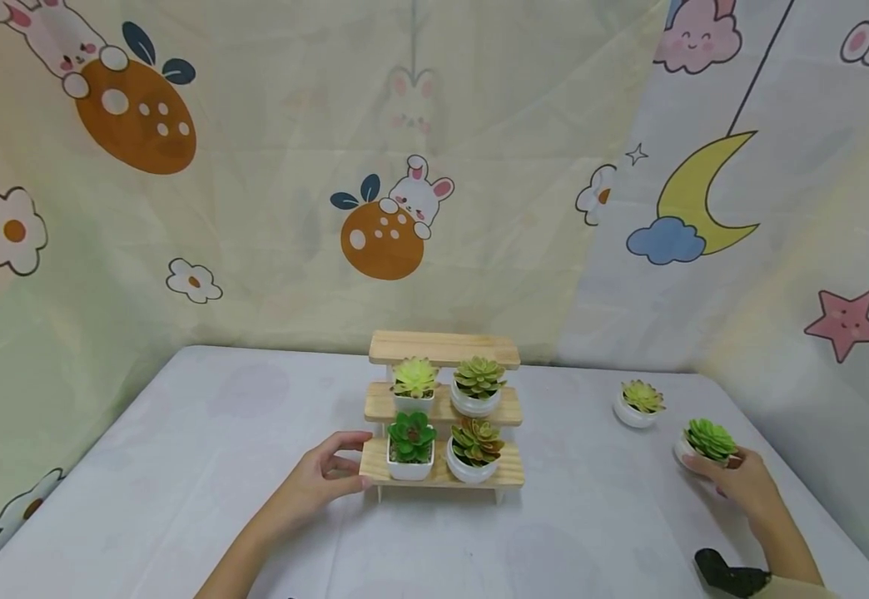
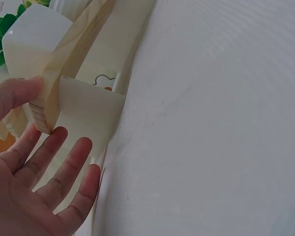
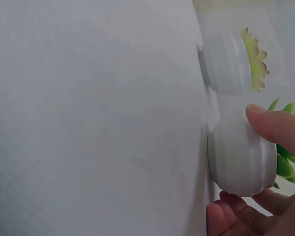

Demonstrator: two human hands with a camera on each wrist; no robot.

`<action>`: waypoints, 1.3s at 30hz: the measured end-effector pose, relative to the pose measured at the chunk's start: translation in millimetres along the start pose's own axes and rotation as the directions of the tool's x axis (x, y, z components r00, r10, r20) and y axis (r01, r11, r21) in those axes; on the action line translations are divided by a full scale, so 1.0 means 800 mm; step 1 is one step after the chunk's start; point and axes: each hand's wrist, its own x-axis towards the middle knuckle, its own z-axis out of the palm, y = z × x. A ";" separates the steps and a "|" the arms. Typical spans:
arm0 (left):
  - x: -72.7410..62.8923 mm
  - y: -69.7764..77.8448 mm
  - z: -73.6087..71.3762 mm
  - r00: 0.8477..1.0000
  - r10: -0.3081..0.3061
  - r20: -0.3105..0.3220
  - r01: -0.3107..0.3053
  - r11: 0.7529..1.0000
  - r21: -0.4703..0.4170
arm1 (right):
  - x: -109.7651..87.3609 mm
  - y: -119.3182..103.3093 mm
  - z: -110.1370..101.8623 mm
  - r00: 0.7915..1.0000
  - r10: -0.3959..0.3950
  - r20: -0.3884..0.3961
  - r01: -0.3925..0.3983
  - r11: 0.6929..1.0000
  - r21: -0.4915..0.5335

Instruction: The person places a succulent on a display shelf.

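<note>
A three-tier wooden plant stand (image 1: 444, 348) stands on the table, with potted succulents on its lower two tiers. At the bottom tier's left end, my left hand (image 1: 330, 472) pinches the board, thumb on top and fingertips at the lower edge; its other fingers are spread in the left wrist view. Far to the right, my right hand (image 1: 743, 482) grips a bright green succulent (image 1: 710, 439) by its round white ribbed pot (image 3: 243, 160), thumb on one side and fingers on the other. The pot's base is at or very near the tabletop. Behind it sits a yellow-green succulent (image 1: 638, 401) in a similar pot.
On the middle tier are a light green succulent (image 1: 415, 378) and a grey-green one (image 1: 479, 378). The bottom tier bears a dark green succulent (image 1: 411, 438) and a reddish-green one (image 1: 477, 443). A white cloth covers the table (image 1: 255, 416); a printed curtain (image 1: 270, 208) hangs behind.
</note>
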 end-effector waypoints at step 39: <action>0.000 0.000 0.001 1.000 0.007 -0.007 -0.007 1.000 -0.003 | -0.052 -0.071 -0.012 0.977 -0.213 0.013 0.213 0.965 -0.152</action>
